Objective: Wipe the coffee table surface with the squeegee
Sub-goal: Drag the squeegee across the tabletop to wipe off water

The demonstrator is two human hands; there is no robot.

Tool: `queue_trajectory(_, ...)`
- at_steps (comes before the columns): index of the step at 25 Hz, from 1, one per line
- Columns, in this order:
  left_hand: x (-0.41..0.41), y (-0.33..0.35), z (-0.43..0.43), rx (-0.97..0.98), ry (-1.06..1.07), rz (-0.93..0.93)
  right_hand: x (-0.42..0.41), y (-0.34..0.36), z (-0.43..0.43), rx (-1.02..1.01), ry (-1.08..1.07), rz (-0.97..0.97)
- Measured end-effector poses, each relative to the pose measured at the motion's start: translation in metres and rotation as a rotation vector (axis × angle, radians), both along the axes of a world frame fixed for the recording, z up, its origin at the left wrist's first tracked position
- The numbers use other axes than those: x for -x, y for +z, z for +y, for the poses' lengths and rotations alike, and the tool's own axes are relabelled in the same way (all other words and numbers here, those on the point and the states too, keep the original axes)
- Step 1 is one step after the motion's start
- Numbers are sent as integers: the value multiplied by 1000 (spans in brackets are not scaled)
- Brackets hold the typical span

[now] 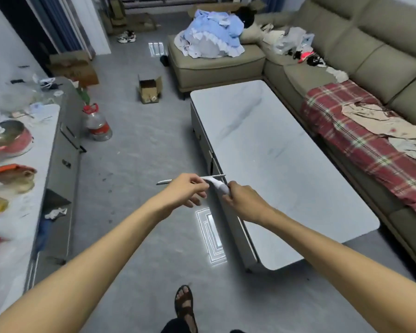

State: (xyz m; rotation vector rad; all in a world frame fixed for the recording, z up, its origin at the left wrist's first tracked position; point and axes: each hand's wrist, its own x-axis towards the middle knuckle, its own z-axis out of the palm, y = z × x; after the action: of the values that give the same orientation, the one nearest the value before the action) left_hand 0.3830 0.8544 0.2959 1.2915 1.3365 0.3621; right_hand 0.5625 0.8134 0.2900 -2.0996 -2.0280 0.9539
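The squeegee (217, 184) is held in the air over the near part of the coffee table's (274, 152) left long edge, clear of the surface. The right hand (244, 203) has its fingers curled round the white handle, and the left hand (185, 191) pinches the blade bar between thumb and forefinger, remaining fingers loosely curled. The tabletop lies bare with rounded corners, its right long edge close beside the sofa (370, 56) and plaid blanket (360, 140). A broad strip of floor (142, 152) separates its left edge from the side cabinet (65, 145).
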Motion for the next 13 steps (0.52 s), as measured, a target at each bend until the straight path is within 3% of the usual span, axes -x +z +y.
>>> queue_trajectory(7,-69,-2,228,-181,-291,143,-83,-14,187,220,-461,353)
queue_trajectory(13,-123,-38,420,-182,-512,319,-148,-63,368,324,-578,431)
